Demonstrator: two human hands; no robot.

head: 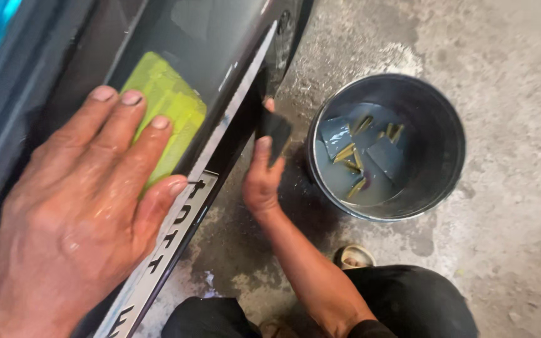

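Observation:
My left hand (pixel 76 206) lies flat on a dark car body panel (pixel 214 37), with its fingers pressing a yellow-green cloth (pixel 167 106) against it. Lower down, my right hand (pixel 261 178) grips a small dark sheet, like sandpaper (pixel 275 130), at the panel's lower edge. A silver trim strip with dark letters (pixel 170 244) runs along the bottom of the panel between both hands.
A dark bucket (pixel 436 119) stands on the concrete floor (pixel 508 250) to the right, holding grey water and several folded dark sheets. My knees in dark trousers and a sandal (pixel 353 255) show at the bottom.

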